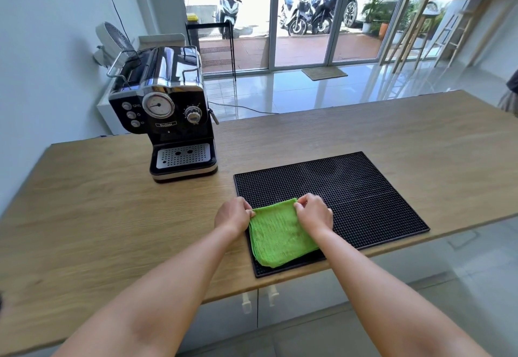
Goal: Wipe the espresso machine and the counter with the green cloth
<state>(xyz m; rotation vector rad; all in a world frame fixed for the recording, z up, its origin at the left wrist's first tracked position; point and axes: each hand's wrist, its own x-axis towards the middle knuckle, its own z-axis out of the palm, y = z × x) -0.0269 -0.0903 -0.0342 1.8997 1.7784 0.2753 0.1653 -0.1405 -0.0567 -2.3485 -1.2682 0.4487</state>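
A folded green cloth [277, 233] lies on the near left corner of a black rubber mat [350, 188] on the wooden counter [112, 216]. My left hand [232, 213] pinches the cloth's far left corner. My right hand [314, 212] pinches its far right corner. The black and chrome espresso machine [168, 112] stands upright at the counter's far left, well beyond both hands, with a gauge, a knob and a drip tray facing me.
A white wall runs along the left. A small fan [112, 39] sits behind the machine. Bare wood lies left of the mat and along the counter's far right. Beyond the counter are a glossy tiled floor and glass doors.
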